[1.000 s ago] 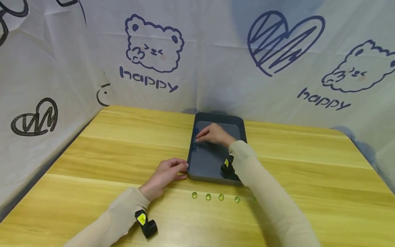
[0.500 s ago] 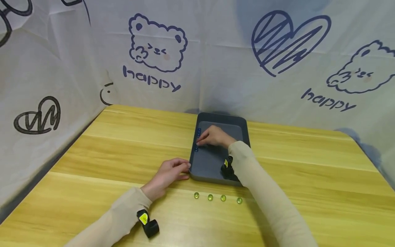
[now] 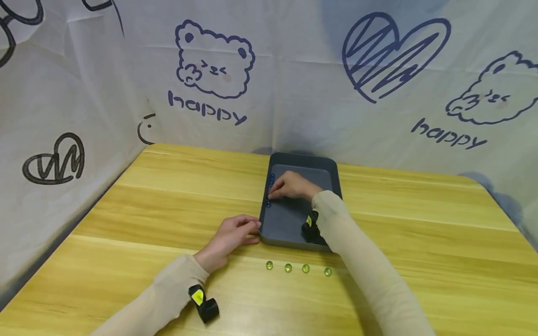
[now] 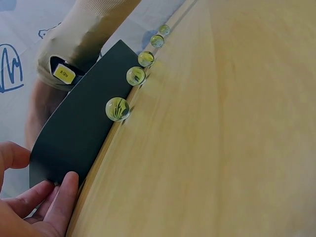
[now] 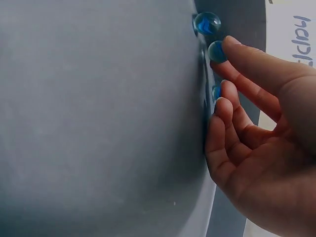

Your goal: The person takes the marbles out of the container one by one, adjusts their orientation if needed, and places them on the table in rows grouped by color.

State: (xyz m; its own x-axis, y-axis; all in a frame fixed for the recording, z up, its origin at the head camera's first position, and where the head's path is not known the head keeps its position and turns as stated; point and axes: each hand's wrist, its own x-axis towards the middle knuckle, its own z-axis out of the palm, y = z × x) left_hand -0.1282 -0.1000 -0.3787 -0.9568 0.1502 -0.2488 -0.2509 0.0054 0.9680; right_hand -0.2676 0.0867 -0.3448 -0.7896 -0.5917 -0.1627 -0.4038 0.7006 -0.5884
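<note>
Inside the tray [image 3: 282, 225], I watch the right hand [image 3: 293, 185] pinch a blue marble [image 5: 217, 52]; a slip could knock the neighboring marble [image 5: 207, 23]. The left hand [image 3: 230, 236], fingers relaxed, touches the corner.

Glassy shine against matt grey and wood grain

The blue marbles [image 5: 206, 23], upper right of the right wrist view, look like clear, glossy glass, as do the yellow-green marbles [image 3: 288, 268], lower centre of the head view. The central tray [image 3: 290, 219] is smooth and matt, plastic or coated metal. The table [image 3: 420, 214] shows smooth wood grain; above, the backdrop [image 3: 311, 102] is creased, matt cloth.
</note>
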